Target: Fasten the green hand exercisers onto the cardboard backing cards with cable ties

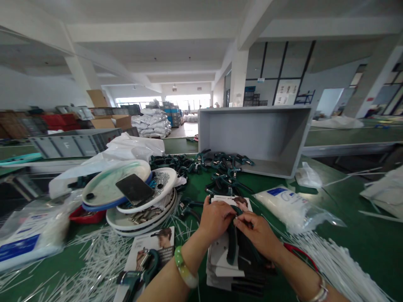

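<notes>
Dark green-handled pliers (232, 243) lie on a stack of printed cards (217, 268) in front of me. My left hand (217, 216) is closed at the upper part of the pliers, thumb and fingers pressed together there. Close beside it, my right hand (256, 233) pinches at the same spot; what lies between its fingertips is too small to make out. Another card (170, 239) with green-handled pliers (153, 266) on it is at the lower left, beside my left forearm.
A pile of green pliers (225, 180) spills from a tipped grey crate (252, 134). Stacked dishes (110, 180) of metal parts, with a phone (134, 188) on top, stand left. Loose white cable ties (343, 264) lie both sides; a bagged bundle (289, 205) and red-handled scissors (300, 251) are right.
</notes>
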The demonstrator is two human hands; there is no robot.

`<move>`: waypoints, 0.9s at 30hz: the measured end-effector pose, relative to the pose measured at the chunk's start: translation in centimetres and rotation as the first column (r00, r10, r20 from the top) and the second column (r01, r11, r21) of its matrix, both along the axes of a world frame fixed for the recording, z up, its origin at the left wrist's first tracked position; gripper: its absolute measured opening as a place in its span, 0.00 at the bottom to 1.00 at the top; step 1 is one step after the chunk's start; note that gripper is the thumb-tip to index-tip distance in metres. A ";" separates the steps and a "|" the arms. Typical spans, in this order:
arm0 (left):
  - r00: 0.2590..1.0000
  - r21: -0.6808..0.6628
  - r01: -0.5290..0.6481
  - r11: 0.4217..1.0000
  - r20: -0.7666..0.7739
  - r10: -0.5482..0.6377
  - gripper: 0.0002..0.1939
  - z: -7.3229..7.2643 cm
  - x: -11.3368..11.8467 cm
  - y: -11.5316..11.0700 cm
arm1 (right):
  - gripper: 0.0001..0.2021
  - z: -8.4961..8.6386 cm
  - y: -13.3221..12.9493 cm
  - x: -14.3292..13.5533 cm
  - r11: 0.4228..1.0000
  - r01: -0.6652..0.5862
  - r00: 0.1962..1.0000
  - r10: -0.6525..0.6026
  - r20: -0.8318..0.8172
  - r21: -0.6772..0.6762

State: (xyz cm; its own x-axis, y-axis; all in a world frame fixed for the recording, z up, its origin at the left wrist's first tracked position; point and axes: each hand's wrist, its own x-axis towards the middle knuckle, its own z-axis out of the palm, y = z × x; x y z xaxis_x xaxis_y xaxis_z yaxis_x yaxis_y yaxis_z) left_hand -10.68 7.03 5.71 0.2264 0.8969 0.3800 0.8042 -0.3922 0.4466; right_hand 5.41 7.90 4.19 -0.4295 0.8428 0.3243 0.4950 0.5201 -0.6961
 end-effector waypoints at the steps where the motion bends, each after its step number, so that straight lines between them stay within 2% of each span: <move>1: 1.000 0.002 0.006 1.000 0.003 -0.006 0.09 0.0 0.0 0.0 | 0.17 0.0 0.0 -0.1 1.000 0.012 1.000 -0.013 -0.004 -0.015; 10: 0.999 0.030 0.031 0.999 0.025 -0.032 0.09 -1.2 -0.5 0.2 | 0.17 0.0 0.5 -0.3 0.984 0.013 1.000 -0.014 -0.005 -0.176; 16: 0.999 0.039 0.015 0.999 0.052 -0.017 0.09 -1.3 -0.5 0.1 | 0.17 0.6 0.9 -0.5 0.972 0.009 0.999 -0.001 0.035 -0.236; 22: 0.996 0.036 0.012 0.999 0.090 -0.015 0.08 -1.4 -0.3 0.1 | 0.17 0.2 0.7 -0.3 0.976 -0.009 1.000 0.004 -0.024 -0.216; 27: 0.977 -0.021 0.054 0.998 0.206 -0.049 0.10 -1.9 -0.5 0.3 | 0.15 0.2 1.3 -0.3 0.964 0.040 0.999 -0.030 0.041 -0.264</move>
State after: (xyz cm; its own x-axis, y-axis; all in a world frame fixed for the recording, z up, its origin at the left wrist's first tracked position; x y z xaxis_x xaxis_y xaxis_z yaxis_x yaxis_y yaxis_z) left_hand -11.14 7.30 3.82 0.1919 0.8966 0.3991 0.6732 -0.4162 0.6112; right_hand 5.08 9.18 4.40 -0.4054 0.9113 0.0724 0.5370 0.3015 -0.7879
